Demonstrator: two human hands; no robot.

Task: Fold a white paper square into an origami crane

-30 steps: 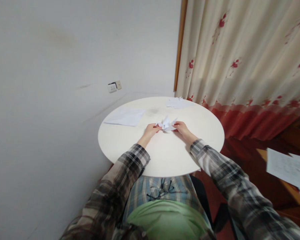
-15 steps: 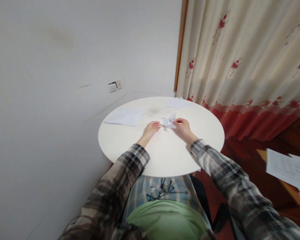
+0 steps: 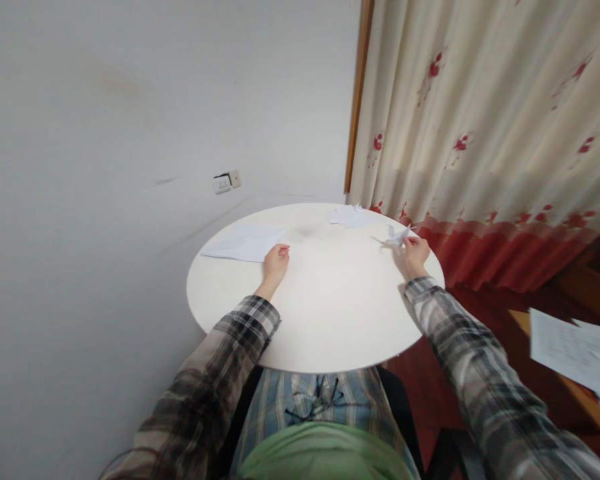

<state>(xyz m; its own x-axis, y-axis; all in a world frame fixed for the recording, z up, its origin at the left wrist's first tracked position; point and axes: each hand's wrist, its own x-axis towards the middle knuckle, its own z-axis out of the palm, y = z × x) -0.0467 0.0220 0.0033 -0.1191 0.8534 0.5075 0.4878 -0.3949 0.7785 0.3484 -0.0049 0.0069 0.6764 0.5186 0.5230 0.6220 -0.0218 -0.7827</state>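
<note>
A white folded paper crane [image 3: 398,235] is pinched in my right hand [image 3: 417,253], low over the right side of the round white table [image 3: 330,313]. My left hand [image 3: 277,261] rests at the left of the table, its fingers curled in and nothing visible between them. It overlaps the near right corner of a white paper sheet [image 3: 243,243], and I cannot tell whether it touches the sheet.
More white paper [image 3: 350,216] with small crumpled or folded pieces lies at the table's far edge. A wall with a socket [image 3: 222,184] stands left, a flowered curtain [image 3: 460,180] right. Printed sheets [image 3: 570,343] lie on a wooden surface at lower right.
My right hand has carried the paper crane from the table's middle to its right side. My left hand has moved left, away from the crane to the sheet's corner, and its fingers have curled.
</note>
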